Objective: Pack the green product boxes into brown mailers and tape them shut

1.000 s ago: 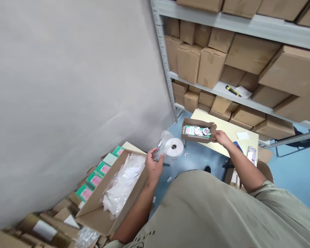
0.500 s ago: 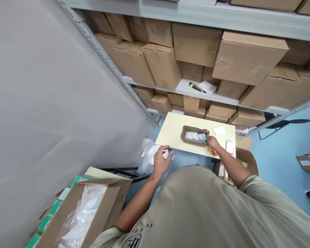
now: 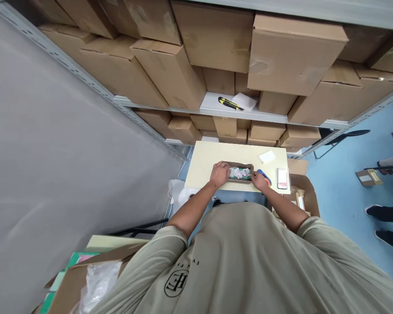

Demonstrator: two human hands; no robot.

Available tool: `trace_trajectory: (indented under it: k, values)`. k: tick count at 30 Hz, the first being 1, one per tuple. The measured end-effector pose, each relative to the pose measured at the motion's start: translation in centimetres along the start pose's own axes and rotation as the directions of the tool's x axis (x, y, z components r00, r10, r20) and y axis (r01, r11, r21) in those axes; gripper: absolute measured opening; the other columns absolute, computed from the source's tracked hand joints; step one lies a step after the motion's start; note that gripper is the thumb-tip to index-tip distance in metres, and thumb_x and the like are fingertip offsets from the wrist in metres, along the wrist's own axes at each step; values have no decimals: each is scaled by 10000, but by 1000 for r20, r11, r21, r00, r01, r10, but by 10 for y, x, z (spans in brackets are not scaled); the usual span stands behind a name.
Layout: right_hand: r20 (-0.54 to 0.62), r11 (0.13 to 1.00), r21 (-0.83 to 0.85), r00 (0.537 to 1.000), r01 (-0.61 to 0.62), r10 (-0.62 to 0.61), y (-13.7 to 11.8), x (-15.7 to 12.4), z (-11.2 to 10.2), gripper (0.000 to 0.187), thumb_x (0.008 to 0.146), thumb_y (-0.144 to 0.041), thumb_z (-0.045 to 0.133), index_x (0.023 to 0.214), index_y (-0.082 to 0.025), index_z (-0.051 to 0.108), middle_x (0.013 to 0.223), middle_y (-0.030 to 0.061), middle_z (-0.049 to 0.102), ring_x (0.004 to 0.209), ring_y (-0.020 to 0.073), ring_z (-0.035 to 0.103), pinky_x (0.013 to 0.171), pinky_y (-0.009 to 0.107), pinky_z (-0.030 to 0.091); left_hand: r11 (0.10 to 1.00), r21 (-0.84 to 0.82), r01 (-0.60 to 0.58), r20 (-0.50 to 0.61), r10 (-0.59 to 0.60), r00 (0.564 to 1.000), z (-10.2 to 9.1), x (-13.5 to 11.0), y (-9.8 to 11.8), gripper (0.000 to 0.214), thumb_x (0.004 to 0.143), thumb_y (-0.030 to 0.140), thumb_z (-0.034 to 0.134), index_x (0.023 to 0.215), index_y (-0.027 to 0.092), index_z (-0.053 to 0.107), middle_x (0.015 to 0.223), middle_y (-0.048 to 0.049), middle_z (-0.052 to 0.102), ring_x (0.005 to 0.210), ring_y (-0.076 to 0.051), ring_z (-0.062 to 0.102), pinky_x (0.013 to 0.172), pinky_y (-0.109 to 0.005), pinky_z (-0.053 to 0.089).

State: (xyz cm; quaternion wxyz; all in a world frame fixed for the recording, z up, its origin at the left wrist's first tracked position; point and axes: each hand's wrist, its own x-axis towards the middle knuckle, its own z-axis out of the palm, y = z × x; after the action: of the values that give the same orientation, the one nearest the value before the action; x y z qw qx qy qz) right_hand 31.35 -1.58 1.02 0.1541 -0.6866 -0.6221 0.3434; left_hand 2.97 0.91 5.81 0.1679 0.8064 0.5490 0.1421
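A small open cardboard box (image 3: 241, 181) stands on the cream table (image 3: 208, 153). Inside it lie a green-and-white packet and crumpled white paper (image 3: 241, 173). My left hand (image 3: 220, 173) is closed round the box's left end, its fingers over the rim. At the opposite end, my right hand (image 3: 259, 180) grips the right wall, some of its fingers hidden. Just beyond that hand sits a blue and red object, perhaps a tape dispenser (image 3: 263, 175), partly covered by it.
White paper (image 3: 267, 157) and a stack of white cards (image 3: 282, 178) lie on the table's right side. Shelves of cardboard boxes rise behind, with a yellow-black utility knife (image 3: 229, 104) on one. A large open carton (image 3: 70, 283) is at lower left. Another person's legs (image 3: 388, 213) show at right.
My left hand has come from the near left, off the table, onto the box's left end. My right hand stays at the right end. The view has shifted.
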Motion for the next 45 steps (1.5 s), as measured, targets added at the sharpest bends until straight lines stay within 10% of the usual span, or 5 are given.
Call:
trace_trajectory:
  k: [9,15,23,36,45]
  values:
    - [-39,981,192,999,9,-2,8,-56,28,806,1057,-554,644,1742,-159,488,1592,197,697,1317,342,772,1111,480,649,976,-78,-203,83,210,974,30,10,-56,682,922,393,739,1575,200,700,1570,-188,614,1635,-452,405,1407,-679,299]
    - [-44,989,42,989,144,-142,1,-44,37,710,1015,-495,743,1641,-181,629,1774,187,524,1662,362,501,1352,531,460,943,-253,-218,51,238,970,57,17,-61,732,1001,400,659,1690,180,549,1603,-192,559,1708,-427,317,1458,-690,168]
    - [1,991,-83,994,105,-106,0,-33,33,442,1045,-288,647,1457,-181,765,1709,170,610,1472,332,700,1277,496,547,896,-331,-297,185,370,910,66,8,-72,1131,865,703,869,1777,201,427,1848,-221,315,1754,-578,-82,1365,-840,190]
    - [-99,998,5,993,70,-69,-4,-30,30,452,1132,-343,440,1517,-180,611,1552,191,693,1404,317,687,1175,487,570,942,-150,-301,157,323,933,33,22,-79,669,1054,493,667,1636,176,577,1599,-194,601,1459,-395,548,1281,-569,456]
    - [-183,985,-132,979,-110,85,-10,-10,38,338,1011,-215,615,1344,-167,578,1492,225,626,1259,310,677,1048,454,612,979,0,-203,211,198,957,50,15,-62,368,1082,266,504,1361,189,732,1504,-201,636,1409,-376,579,1226,-579,452]
